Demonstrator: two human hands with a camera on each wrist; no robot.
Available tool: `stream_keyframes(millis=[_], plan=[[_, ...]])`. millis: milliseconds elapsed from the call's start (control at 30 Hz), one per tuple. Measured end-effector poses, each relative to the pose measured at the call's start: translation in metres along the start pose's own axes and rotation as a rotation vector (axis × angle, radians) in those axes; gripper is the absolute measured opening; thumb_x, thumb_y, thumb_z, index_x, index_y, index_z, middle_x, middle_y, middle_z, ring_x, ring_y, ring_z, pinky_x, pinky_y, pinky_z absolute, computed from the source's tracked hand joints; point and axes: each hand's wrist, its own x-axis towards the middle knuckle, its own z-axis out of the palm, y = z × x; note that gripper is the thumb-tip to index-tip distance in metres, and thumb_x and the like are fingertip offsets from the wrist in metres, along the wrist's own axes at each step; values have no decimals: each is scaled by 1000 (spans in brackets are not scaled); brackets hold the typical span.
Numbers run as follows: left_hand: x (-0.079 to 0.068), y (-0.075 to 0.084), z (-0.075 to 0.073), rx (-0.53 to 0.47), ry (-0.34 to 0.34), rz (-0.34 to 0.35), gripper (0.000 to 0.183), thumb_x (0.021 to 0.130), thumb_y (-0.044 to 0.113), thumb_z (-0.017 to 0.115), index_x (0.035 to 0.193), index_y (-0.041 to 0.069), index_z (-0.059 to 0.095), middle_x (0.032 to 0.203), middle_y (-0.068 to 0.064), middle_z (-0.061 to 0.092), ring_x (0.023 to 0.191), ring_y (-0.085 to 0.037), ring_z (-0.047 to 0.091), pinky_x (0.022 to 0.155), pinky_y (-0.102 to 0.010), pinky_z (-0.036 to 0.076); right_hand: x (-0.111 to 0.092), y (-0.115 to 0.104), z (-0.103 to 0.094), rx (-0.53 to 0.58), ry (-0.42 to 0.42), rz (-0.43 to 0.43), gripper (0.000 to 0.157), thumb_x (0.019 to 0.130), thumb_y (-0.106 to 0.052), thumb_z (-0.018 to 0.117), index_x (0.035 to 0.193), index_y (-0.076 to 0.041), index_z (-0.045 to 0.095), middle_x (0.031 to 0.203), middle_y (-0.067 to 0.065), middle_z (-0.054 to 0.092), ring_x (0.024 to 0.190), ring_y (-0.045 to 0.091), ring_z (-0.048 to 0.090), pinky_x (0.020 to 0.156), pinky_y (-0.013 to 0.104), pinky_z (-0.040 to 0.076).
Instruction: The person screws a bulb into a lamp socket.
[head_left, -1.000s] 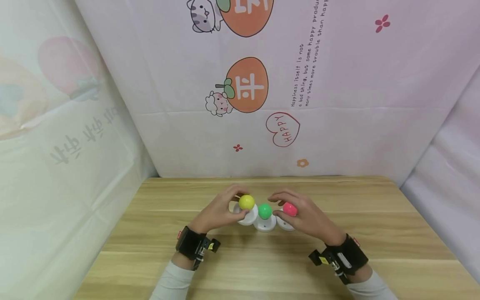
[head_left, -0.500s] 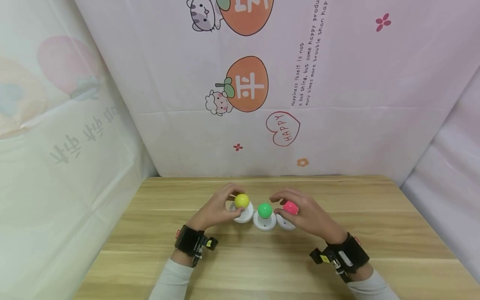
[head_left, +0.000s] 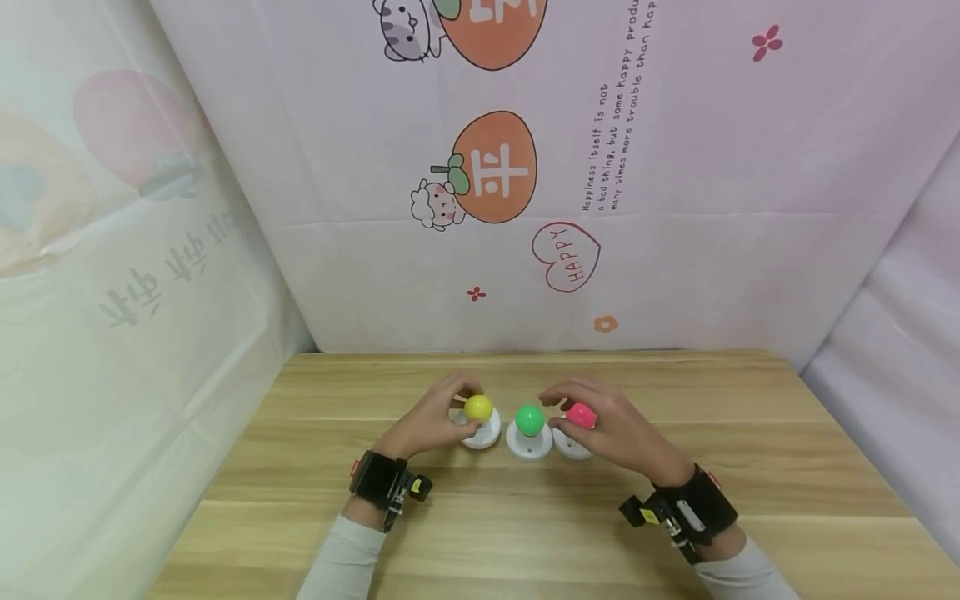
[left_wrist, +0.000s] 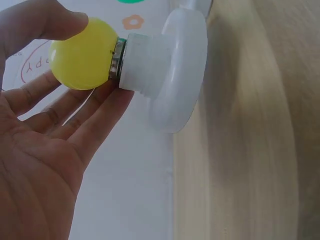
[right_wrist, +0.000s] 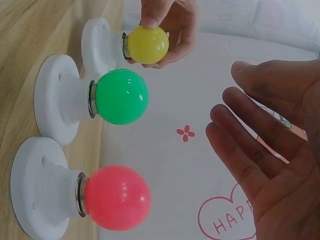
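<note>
My left hand (head_left: 426, 425) grips a yellow light bulb (left_wrist: 80, 57) between thumb and fingers. The bulb's metal collar sits in a white round lamp holder (left_wrist: 182, 70), whose base is down at the wooden table. To its right, a green bulb (right_wrist: 121, 97) stands in a second white lamp holder (right_wrist: 52, 100). A pink-red bulb (right_wrist: 118, 198) is upright in a third holder (right_wrist: 40, 187), partly covered by my right hand in the head view. That right hand (right_wrist: 272, 145) hovers above the green and red bulbs, fingers apart and holding nothing.
The wooden table (head_left: 525, 533) reaches back to a printed cloth (head_left: 375, 275) hanging behind it. More cloth hangs at the left (head_left: 150, 375) and right. Black straps with small cameras are around both wrists.
My left hand has shifted left with the yellow bulb and its holder, widening the gap to the green one. My right hand has hardly moved.
</note>
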Motion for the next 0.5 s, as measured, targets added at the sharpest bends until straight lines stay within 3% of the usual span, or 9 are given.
stream_keyframes(millis=[233, 500], plan=[[-1, -6, 3, -10, -26, -39, 42, 81, 17, 73, 118, 16, 53, 117, 5, 52, 109, -12, 53, 93, -29, 48, 0, 2, 1, -8, 15, -20, 38, 79, -10, 78, 115, -14, 65, 105, -1, 68, 92, 9, 61, 75, 34, 57], [-3, -6, 6, -67, -65, -100, 42, 81, 16, 74, 117, 18, 52, 119, 4, 52, 110, -18, 54, 91, -34, 51, -1, 3, 2, -1, 19, -26, 41, 77, -9, 80, 115, -13, 65, 105, 3, 69, 92, 11, 62, 73, 36, 57]])
